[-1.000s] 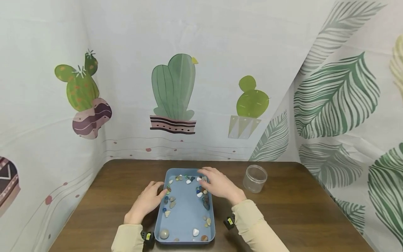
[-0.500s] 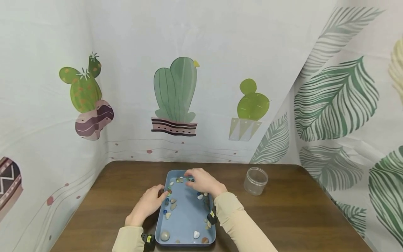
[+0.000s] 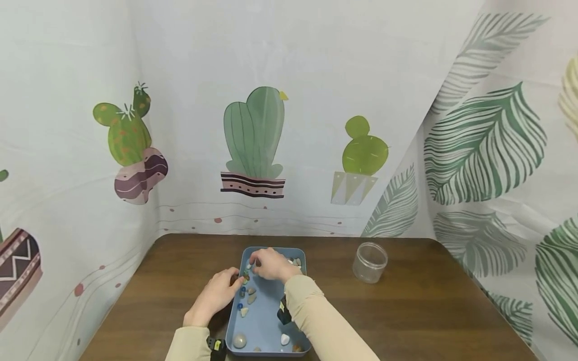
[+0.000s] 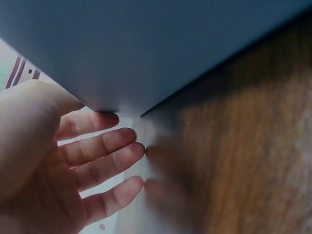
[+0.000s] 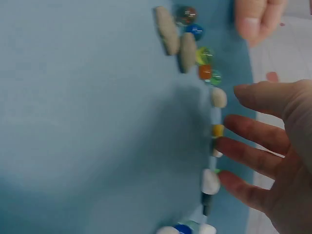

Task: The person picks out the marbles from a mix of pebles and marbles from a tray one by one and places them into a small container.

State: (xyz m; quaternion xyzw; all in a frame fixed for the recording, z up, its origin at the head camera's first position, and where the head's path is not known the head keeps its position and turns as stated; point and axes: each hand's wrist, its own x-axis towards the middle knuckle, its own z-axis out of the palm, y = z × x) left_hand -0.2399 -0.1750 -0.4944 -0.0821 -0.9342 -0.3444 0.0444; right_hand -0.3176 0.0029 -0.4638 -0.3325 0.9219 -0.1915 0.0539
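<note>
A blue rectangular tray [image 3: 264, 328] with marbles and pebbles lies on the table. My left hand [image 3: 215, 296] holds its left rim, thumb over the edge and the other fingers outside; in the left wrist view these fingers [image 4: 105, 161] are loosely extended beside the tray wall. My right hand [image 3: 273, 264] is over the tray's far part. In the right wrist view its fingers [image 5: 253, 153] reach, spread and nearly straight, to a row of small stones along the wall, among them a white pebble [image 5: 211, 182] and a yellow piece [image 5: 218, 130]. Nothing is gripped in it.
A clear round jar [image 3: 370, 263] stands on the wooden table [image 3: 406, 306] to the right of the tray. A large round pebble [image 3: 239, 341] and a white stone [image 3: 285, 339] lie at the tray's near end. A printed cloth [image 3: 311, 150] hangs behind.
My right hand has moved left across the tray from its right side to the far left part. The left hand has stayed at the left rim. The view has shifted slightly.
</note>
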